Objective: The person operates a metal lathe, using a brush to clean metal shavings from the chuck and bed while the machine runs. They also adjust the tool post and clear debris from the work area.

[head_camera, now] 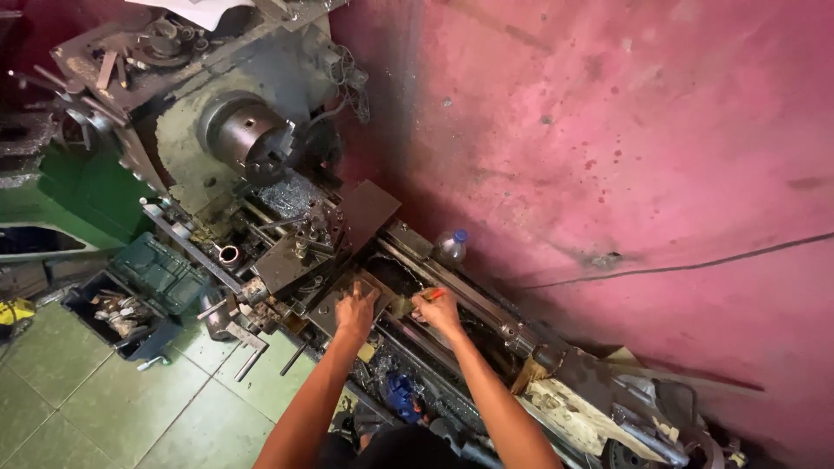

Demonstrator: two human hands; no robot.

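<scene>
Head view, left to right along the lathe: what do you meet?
Green toolbox → chuck → left hand → right hand, holding a small red-tipped tool → plastic bottle → pink wall.

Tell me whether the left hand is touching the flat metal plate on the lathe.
Touching. The head view shows the left hand pressed flat on the grey metal plate, fingers spread with no gap showing.
</scene>
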